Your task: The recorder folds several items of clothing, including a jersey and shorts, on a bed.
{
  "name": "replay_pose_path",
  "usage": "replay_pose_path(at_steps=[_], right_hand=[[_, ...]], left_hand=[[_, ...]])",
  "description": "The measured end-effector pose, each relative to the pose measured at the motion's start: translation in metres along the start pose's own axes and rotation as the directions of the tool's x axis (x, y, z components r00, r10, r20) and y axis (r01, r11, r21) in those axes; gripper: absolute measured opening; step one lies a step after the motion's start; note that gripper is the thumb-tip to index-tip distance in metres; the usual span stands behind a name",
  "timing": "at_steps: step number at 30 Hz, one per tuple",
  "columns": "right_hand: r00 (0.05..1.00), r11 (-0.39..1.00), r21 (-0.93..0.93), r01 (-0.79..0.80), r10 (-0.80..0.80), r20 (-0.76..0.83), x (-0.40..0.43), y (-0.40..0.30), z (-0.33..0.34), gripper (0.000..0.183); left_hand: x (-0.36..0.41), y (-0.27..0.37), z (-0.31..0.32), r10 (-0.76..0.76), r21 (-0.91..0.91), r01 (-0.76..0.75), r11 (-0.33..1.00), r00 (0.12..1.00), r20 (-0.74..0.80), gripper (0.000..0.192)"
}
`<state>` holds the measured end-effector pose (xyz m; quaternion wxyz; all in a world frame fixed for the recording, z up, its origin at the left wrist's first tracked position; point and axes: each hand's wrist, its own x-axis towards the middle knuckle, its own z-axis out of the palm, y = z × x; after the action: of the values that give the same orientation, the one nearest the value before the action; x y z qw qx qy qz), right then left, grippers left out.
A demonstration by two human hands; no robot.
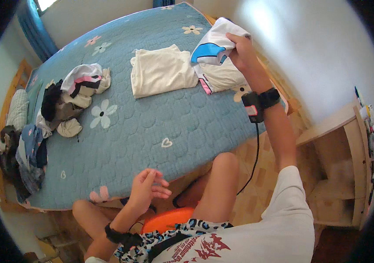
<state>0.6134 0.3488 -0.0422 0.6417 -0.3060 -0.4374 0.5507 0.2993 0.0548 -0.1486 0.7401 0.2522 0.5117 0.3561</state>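
My right hand (pixel 242 52) is raised over the far right part of the bed and grips a folded white and blue garment (pixel 211 46). Beneath it lies a folded cream and white garment with a pink edge (pixel 221 77). Touching or close beside that on its left is a larger folded cream cloth (pixel 164 70). My left hand (pixel 149 187) hangs at the near edge of the bed, above my lap, with fingers apart and nothing in it. A loose heap of clothes (pixel 72 95), black, white, pink and cream, lies on the left of the blue quilted bedspread (pixel 173 121).
More clothes (pixel 30 148) and a rolled pale checked item (pixel 18 108) lie by the wooden headboard (pixel 24 74). A wall runs along the right side of the bed. A wooden shelf unit (pixel 334 131) stands at right. A black cable hangs from my right wrist device (pixel 254 107).
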Motion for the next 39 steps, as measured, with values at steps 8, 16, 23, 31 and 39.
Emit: replay_pose_path(at_steps=[8,16,23,31,39], right_hand=[[0.822,0.969,-0.026,-0.245,0.193,-0.536,0.005,0.171,-0.158,0.045],[0.886,0.909,0.414,-0.054,0.234,-0.400,0.012,0.150,-0.131,0.042],[0.873,0.996,0.027,0.080,-0.057,-0.485,0.042,0.164,-0.163,0.027],[0.862,0.939,0.343,-0.022,0.192,-0.469,-0.001,0.181,-0.154,0.043],[0.857,0.931,0.277,-0.237,0.335,-0.391,-0.026,0.173,-0.121,0.044]], left_hand=[[0.036,-0.022,-0.015,-0.135,-0.046,0.132,0.990,0.989,-0.058,0.025],[0.047,-0.025,-0.019,-0.153,-0.046,0.150,0.988,0.985,-0.081,0.022],[0.045,-0.037,-0.021,-0.187,-0.052,0.185,0.981,0.981,-0.045,0.029],[0.043,-0.043,-0.025,-0.175,-0.087,0.170,0.982,0.983,-0.062,0.031],[0.032,-0.042,-0.002,-0.123,-0.028,0.123,0.992,0.992,0.016,0.032]])
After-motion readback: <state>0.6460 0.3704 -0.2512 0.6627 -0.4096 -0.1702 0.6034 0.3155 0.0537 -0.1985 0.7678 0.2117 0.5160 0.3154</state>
